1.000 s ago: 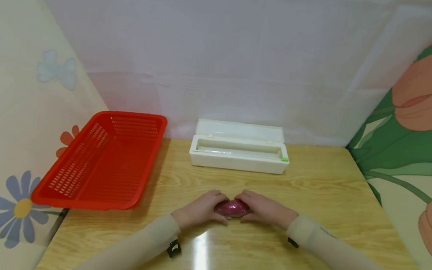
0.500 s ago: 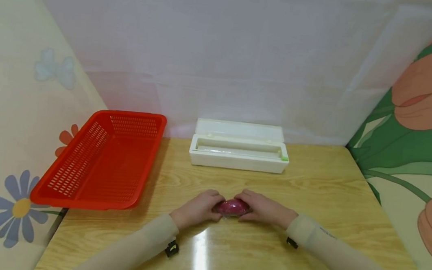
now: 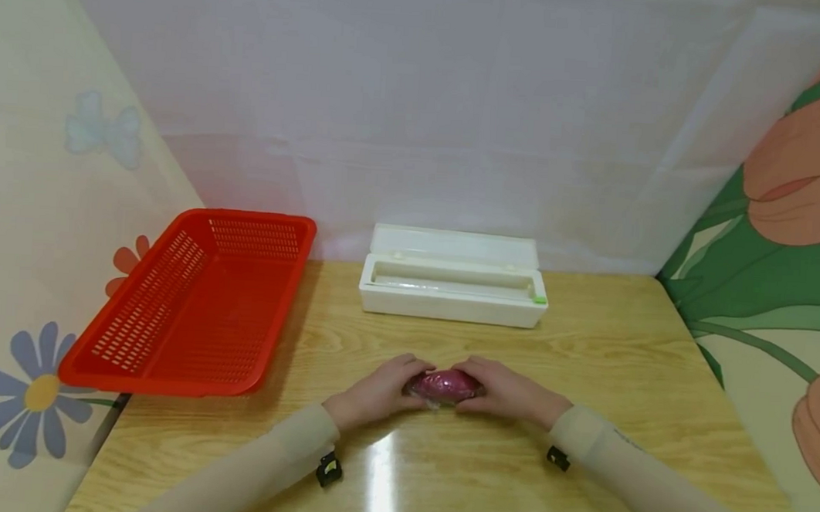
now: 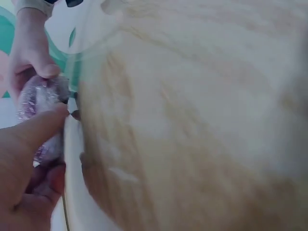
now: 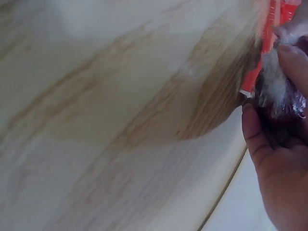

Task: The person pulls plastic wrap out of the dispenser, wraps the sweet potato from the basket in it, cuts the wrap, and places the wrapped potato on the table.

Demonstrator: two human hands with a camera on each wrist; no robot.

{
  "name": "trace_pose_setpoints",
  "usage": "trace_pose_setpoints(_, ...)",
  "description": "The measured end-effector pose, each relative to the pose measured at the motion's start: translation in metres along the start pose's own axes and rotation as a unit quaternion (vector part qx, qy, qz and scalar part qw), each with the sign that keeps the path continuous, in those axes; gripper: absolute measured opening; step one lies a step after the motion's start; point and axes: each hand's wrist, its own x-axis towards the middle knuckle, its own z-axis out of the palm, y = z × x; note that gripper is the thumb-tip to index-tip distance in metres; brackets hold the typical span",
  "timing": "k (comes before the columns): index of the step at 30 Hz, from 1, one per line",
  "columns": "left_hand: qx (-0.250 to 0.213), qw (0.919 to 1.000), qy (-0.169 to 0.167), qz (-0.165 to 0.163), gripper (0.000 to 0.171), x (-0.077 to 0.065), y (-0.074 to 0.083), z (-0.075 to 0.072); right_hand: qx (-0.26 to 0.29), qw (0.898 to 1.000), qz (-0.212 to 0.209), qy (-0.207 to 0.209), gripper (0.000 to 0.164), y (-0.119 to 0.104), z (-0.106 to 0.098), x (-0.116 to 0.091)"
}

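Note:
A purple-red oblong item [image 3: 447, 385] wrapped in crinkled clear cling film lies between the two hands, low over the front middle of the table. My left hand [image 3: 379, 390] grips its left end, with the thumb on the near side. My right hand [image 3: 514, 393] holds the opposite end the same way. Close up in the left wrist view, the wrinkled film [image 4: 42, 98] shines over the purple surface. The right wrist view shows film bunched along the wrapped item [image 5: 278, 91] between thumb and fingers. Its underside is mostly hidden.
Behind the hands stands a white cling film dispenser [image 3: 452, 308], its lid raised and a green piece at its right end. A red slotted basket [image 3: 258, 372] sits on the left of the wooden table [image 3: 606, 359]. A white sheet hangs at the back.
The wrapped item has shifted slightly away from the body and to the right, and more of its near side shows. Both hands moved with it and keep their hold.

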Motion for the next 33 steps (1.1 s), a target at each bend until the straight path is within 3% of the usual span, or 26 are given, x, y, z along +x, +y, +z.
trace_pose_setpoints(6, 0.001, 0.9988, 0.042, 0.026, 0.047, 0.0, 0.003, 0.0, 0.042, 0.999, 0.002, 0.0, 0.051, 0.0, -0.002, -0.002)
trace_pose_setpoints(11, -0.006, 0.9975, 0.067, 0.02, 0.041, 0.004, 0.007, 0.002, 0.071, 0.997, -0.012, 0.011, 0.047, -0.002, -0.006, -0.003)
trace_pose_setpoints(17, 0.003, 0.9969, 0.078, 0.013, 0.039, 0.006, 0.014, 0.007, 0.058, 0.998, -0.02, 0.009, 0.046, -0.001, -0.005, -0.003)
trace_pose_setpoints(22, -0.046, 0.9959, 0.075, -0.019, 0.039, 0.008, 0.016, 0.008, 0.055, 0.998, -0.018, 0.003, 0.046, -0.002, -0.005, -0.003)
trace_pose_setpoints(33, -0.113, 0.9899, 0.029, -0.08, 0.034, 0.012, 0.014, 0.011, -0.015, 0.999, -0.033, -0.005, 0.048, -0.007, -0.003, -0.001)
